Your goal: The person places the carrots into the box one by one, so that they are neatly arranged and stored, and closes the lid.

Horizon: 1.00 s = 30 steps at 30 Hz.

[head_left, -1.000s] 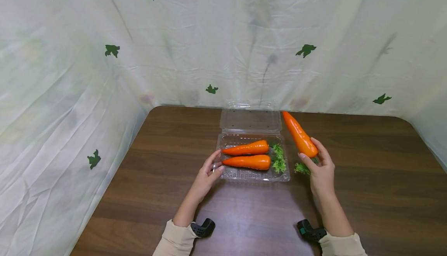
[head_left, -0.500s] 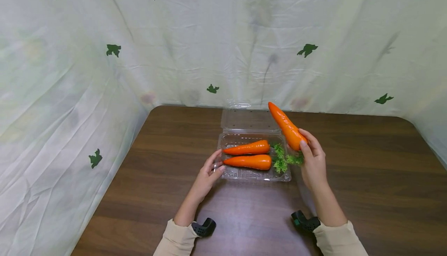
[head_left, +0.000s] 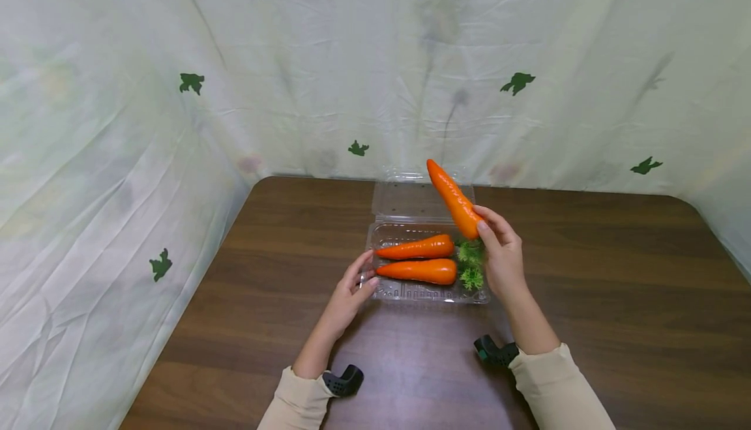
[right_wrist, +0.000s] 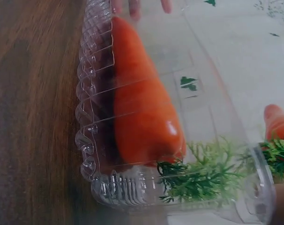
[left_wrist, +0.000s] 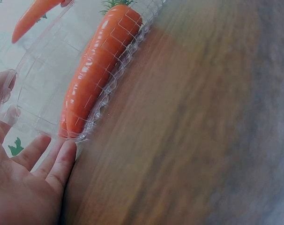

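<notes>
Gripping the glossy tapered orange carrot (head_left: 453, 199), the right hand (head_left: 504, 251) has moved over the clear plastic clamshell container (head_left: 422, 294); set-down appears not yet done; the left hand (head_left: 345, 300) pinches the container's left end.

No readable text, no legible labels or numbers

Head view looking forward and down over the table (head_left: 598, 273), wrist views low, close, sharing the clear container (head_left: 425, 294) from opposite ends
</notes>
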Available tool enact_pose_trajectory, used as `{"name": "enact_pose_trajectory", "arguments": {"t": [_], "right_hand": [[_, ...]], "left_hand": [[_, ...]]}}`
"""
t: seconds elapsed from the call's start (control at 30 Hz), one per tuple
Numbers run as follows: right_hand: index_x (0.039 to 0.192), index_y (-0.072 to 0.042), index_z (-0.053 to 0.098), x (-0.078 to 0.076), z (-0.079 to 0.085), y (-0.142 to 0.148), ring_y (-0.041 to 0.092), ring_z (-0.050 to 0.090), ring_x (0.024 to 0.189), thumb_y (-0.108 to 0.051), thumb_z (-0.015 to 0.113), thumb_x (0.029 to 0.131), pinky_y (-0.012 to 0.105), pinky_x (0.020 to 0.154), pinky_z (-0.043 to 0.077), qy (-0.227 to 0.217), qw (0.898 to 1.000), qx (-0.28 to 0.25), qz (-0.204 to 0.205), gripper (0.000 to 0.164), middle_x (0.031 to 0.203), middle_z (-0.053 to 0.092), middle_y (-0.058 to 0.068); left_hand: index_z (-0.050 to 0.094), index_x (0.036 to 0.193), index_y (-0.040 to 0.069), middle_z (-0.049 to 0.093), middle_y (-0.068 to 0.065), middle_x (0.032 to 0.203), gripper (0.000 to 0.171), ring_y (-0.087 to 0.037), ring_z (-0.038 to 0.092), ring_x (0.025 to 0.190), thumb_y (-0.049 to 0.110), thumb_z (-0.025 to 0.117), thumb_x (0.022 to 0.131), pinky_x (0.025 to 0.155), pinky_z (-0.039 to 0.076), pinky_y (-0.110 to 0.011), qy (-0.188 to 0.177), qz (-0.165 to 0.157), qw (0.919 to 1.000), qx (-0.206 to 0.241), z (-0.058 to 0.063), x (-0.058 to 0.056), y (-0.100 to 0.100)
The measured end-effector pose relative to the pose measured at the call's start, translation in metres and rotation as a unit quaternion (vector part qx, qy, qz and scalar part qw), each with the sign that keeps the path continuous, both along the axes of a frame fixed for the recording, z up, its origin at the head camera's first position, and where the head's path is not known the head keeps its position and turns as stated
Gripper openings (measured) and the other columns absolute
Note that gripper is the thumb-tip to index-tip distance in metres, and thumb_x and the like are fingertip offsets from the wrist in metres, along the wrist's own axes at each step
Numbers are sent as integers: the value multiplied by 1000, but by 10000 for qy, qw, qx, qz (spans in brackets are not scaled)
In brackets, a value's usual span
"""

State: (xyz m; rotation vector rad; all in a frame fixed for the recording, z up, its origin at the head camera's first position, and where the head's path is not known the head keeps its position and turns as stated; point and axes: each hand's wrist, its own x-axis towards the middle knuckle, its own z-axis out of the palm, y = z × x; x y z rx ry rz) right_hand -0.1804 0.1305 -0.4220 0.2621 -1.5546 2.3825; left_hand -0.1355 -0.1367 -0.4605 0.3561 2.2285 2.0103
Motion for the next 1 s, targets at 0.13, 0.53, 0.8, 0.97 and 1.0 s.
{"name": "enact_pose_trajectory", "arguments": {"t": [0.13,0.53,0.8,0.97,1.0], "right_hand": [[113,2,58,-7,-2,-3,21,51,95,0,55,88,24,77,45,95,9999,-56,101,26,110,55,8],[117,8,46,-4,-12,4,18,55,98,8,59,82,26,73,49,-361,9937,621,856,37,111,52,8],[110,10,47,5,-19,10,18,55,96,8,61,80,27,76,48,-126,9789,1520,1359,33,112,52,11],[108,12,48,9,-19,12,19,56,99,9,63,78,28,76,49,6,9701,1884,1532,35,115,48,21],[108,11,48,10,-19,13,19,56,99,9,64,77,28,76,49,11,9682,1937,1581,35,116,48,23]], "left_hand": [[29,140,6,31,-23,137,55,-38,39,118,8,53,90,91,38,-43,-18,0,10000,1,0,0,0],[29,139,5,31,-25,136,55,-39,39,117,7,53,90,91,39,-38,32,4,10000,50,-1,0,0],[28,140,4,30,-24,136,55,-39,39,118,7,52,91,89,40,-32,32,-29,10000,42,-1,0,0],[29,140,5,30,-24,137,55,-38,39,118,8,52,91,91,39,-38,14,-28,10000,48,-1,0,0],[29,140,5,30,-24,137,55,-38,39,118,8,52,91,91,39,-39,15,-28,10000,48,-1,0,0]]}}
